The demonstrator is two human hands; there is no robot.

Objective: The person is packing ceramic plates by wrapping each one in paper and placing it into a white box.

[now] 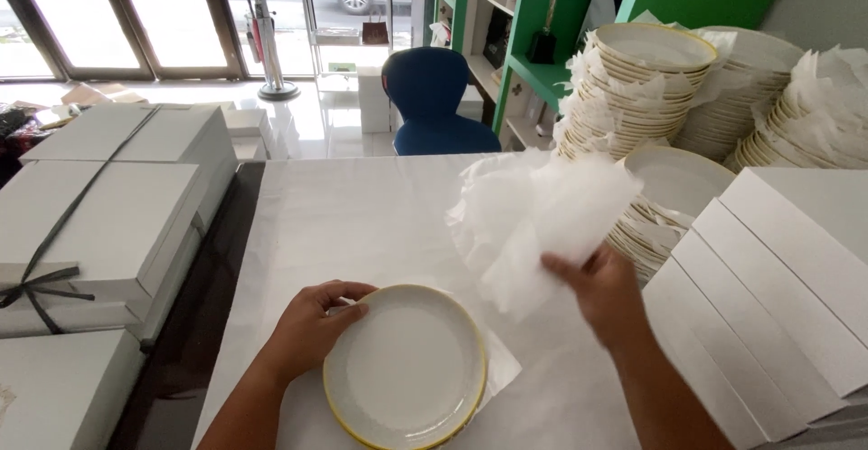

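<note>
A white plate with a yellow rim (405, 367) is shown on the paper-covered table (362, 224), its lower edge cut off by the frame. Its left rim is gripped by the left hand (312, 328), fingers curled over it. A sheet of white tissue paper (542, 219) is held raised, pinched in the right hand (601, 287). Behind it, stacked plates (646, 75) are partly hidden.

Both hands closed in grips: left (307, 328) low, right (604, 289) raised.
</note>
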